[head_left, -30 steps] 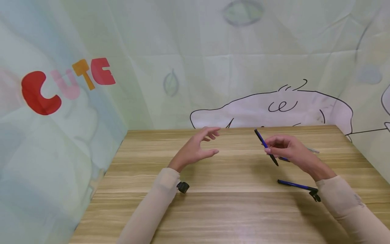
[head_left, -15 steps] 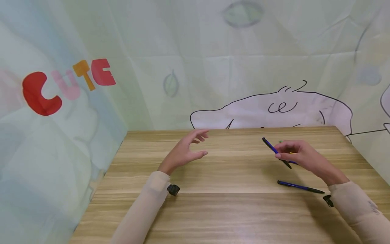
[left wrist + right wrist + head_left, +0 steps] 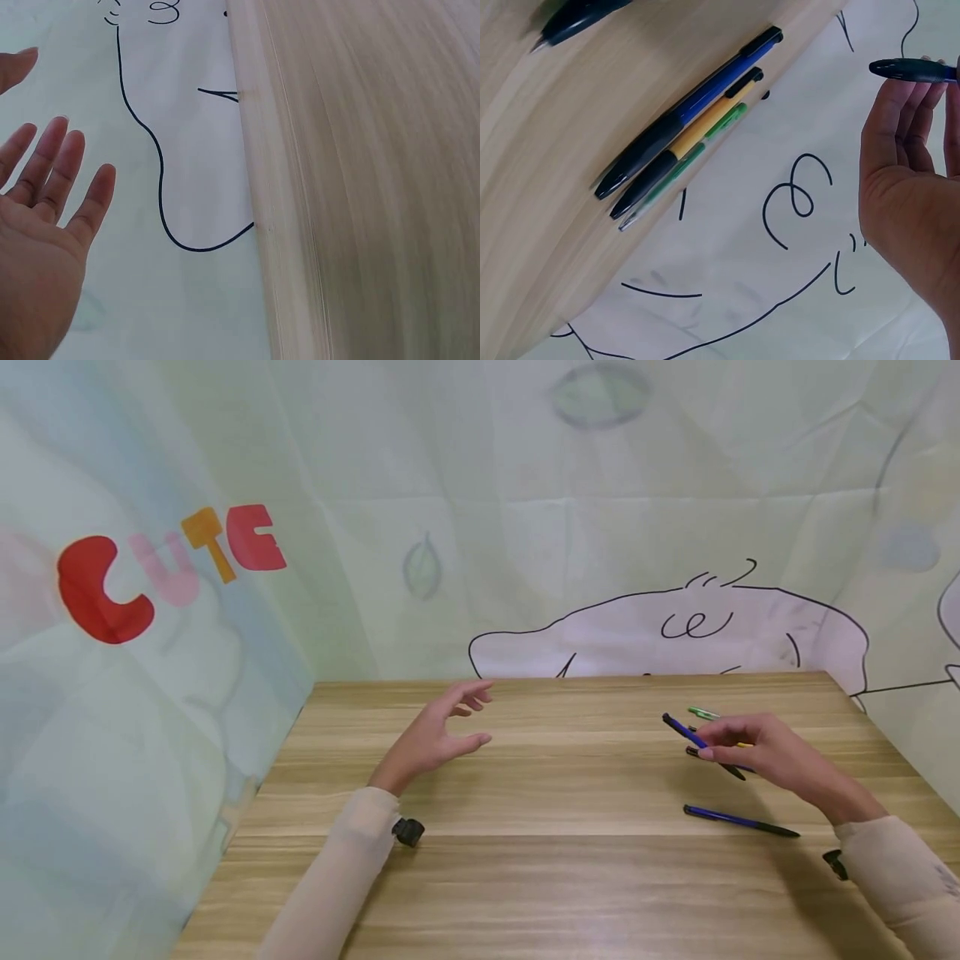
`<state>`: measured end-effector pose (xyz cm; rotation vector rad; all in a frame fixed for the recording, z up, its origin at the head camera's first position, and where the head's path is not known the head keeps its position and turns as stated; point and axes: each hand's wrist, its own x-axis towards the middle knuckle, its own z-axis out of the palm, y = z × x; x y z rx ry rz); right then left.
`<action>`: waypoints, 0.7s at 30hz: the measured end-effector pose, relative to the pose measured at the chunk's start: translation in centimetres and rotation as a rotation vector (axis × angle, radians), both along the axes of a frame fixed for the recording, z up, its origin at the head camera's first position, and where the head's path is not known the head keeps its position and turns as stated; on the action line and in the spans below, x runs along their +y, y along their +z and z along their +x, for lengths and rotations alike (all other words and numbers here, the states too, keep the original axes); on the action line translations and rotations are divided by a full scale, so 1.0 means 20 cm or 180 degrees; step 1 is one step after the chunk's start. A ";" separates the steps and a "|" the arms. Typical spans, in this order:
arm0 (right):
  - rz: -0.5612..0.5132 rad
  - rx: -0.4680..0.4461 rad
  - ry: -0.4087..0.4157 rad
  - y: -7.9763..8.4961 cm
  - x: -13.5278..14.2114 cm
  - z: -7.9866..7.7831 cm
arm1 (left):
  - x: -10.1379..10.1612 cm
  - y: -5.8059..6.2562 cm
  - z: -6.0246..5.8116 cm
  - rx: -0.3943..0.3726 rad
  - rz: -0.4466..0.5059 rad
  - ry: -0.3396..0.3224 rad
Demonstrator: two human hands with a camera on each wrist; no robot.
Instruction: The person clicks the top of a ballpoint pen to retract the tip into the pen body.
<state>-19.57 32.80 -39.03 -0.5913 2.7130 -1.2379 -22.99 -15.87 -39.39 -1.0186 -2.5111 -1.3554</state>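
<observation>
My right hand [image 3: 780, 760] pinches a blue pen with black ends [image 3: 681, 729] between thumb and fingers, tilted over the table. In the right wrist view the held pen's dark tip [image 3: 907, 70] pokes out beyond the fingers. Beneath the hand lie a second blue pen [image 3: 724, 86], a yellow pen [image 3: 712, 120] and a green pen [image 3: 679, 171], side by side; the hand partly covers them in the head view. Another blue pen [image 3: 738, 821] rests on the table nearer the person. My left hand [image 3: 427, 739] hovers over the left part of the table, fingers relaxed and holding nothing.
The wood-grain table [image 3: 555, 893] runs back to a pale printed cloth [image 3: 525, 552] with a dog drawing. On the left hangs more cloth with the letters CUTE [image 3: 255, 539]. Small black cameras [image 3: 409, 832] sit on both wrists.
My right hand has moved right and somewhat toward the person with the blue pen, uncovering part of the pens beneath. The left hand has drifted left and slightly nearer.
</observation>
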 end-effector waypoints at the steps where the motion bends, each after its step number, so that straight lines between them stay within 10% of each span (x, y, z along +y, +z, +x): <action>1: 0.0019 0.0008 0.0001 0.00 0.01 0.00 | -0.01 0.00 0.00 -0.0004 0.0016 -0.0003; 21: 0.0189 -0.0049 -0.0007 -0.07 0.14 0.03 | -0.08 -0.03 0.03 -0.0066 0.0132 0.0054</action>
